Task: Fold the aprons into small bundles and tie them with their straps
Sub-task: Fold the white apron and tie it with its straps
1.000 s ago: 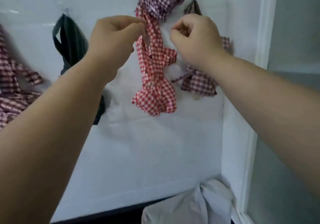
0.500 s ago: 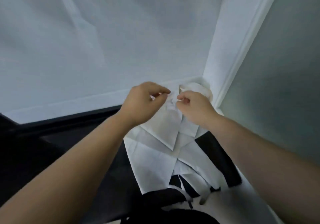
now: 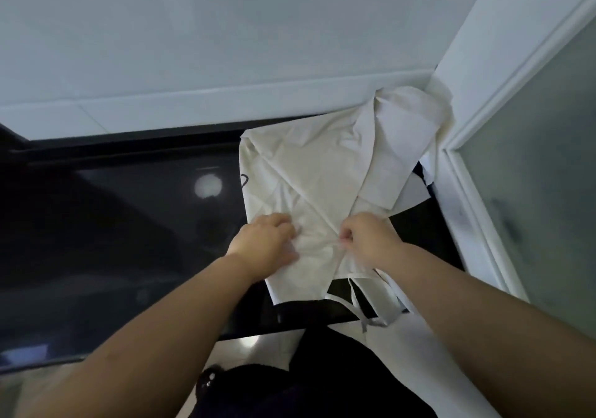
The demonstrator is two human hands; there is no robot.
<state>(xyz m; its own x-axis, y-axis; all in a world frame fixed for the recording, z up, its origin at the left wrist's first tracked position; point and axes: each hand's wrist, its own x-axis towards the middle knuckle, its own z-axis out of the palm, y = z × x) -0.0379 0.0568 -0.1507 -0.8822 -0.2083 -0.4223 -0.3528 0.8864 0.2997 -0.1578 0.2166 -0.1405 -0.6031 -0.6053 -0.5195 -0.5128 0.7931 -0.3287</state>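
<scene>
- On the right end of a glossy black table (image 3: 129, 224), a white apron (image 3: 309, 175) lies spread and creased. Its far part is bunched up into the corner where the white wall (image 3: 225, 30) meets a white frame (image 3: 467, 46).
- The left grip (image 3: 267, 243) sits on the apron's near left part, fingers curled into the cloth and gathering it.
- The right grip (image 3: 364, 240) is just beside it on the near right part, clenched on a small fold of the same cloth pinched between thumb and fingers.
- Between the two, the fabric is drawn into fine wrinkles.
- Thin white straps (image 3: 354, 301) trail from the apron's near edge, and their ends hang over the front edge of the table.
- A small black mark (image 3: 244, 180) shows at the apron's left edge.
- A round light reflection (image 3: 208, 185) shines on the bare tabletop to the left of the apron.
- A frosted glass panel (image 3: 532, 191) fills the frame on the right.
- Dark clothing (image 3: 322, 385) of the person shows at the bottom.
</scene>
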